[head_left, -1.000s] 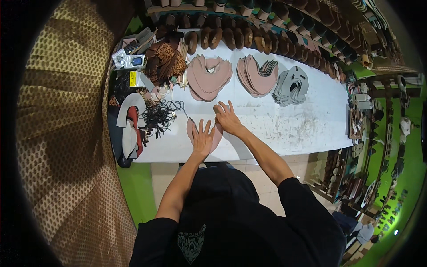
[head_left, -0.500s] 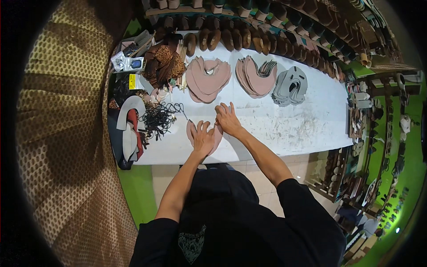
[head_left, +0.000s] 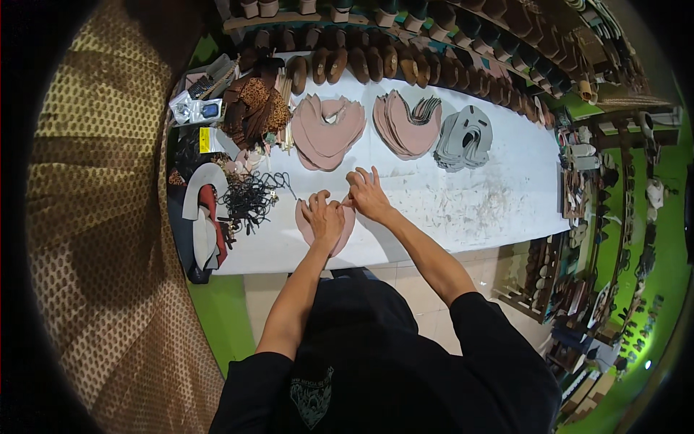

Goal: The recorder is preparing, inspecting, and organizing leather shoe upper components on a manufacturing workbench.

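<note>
Pale lettering on a black, short-sleeved cloth shirt (head_left: 405, 376); a bright yellow, rectangular label (head_left: 204, 139) on the table's left side.
On the shirt, a short line of capital letters (head_left: 311, 380) follows the top edge of a pale grey-green, shield-shaped printed emblem (head_left: 311, 399), small and partly blurred; the label lies beside a pale grey, shiny packet (head_left: 225, 145), its marks too tiny to read.

On the table (head_left: 491, 210), the cut piece (head_left: 346, 228) lies right of the cord tangle (head_left: 253, 199), before three stacks (head_left: 409, 136).
</note>
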Tool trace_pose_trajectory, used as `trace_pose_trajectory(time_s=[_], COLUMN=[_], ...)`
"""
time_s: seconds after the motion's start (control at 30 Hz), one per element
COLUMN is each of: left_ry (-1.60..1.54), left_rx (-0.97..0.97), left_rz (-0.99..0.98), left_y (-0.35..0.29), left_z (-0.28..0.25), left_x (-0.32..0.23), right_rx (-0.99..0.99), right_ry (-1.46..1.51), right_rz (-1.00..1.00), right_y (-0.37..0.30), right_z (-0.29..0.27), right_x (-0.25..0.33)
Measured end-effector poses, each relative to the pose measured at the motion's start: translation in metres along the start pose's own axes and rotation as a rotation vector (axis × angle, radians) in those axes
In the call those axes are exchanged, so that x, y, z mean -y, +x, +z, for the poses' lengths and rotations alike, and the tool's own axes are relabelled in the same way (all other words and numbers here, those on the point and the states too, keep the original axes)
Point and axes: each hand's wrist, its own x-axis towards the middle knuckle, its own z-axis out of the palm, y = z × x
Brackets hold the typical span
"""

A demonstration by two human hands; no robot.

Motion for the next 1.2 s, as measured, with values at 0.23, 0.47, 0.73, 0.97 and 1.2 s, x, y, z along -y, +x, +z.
trace_pose_trajectory(time_s=[0.23,0.47,0.73,0.97,1.2], left_ry=[0.006,0.021,0.107,0.173,0.183], left_rx=[-0.009,-0.009,0.040,0.086,0.071], left_rz=[0.009,0.028,0.145,0.158,0.158], left_y=[0.002,0.002,0.001,-0.001,-0.002], left_z=[0.000,0.002,-0.006,-0.005,0.000], left_x=[-0.004,-0.001,-0.003,-0.001,0.003], right_rx=[-0.148,-0.134,-0.073,-0.161,-0.201], right_ry=[0.071,0.109,0.141,0.206,0.272], right_rz=[-0.059,0.082,0.209,0.342,0.474], right_y=[-0.002,0.004,0.004,-0.003,0.002], right_z=[0.010,0.015,0.011,0.014,0.020], right_x=[-0.007,0.002,0.008,0.014,0.008])
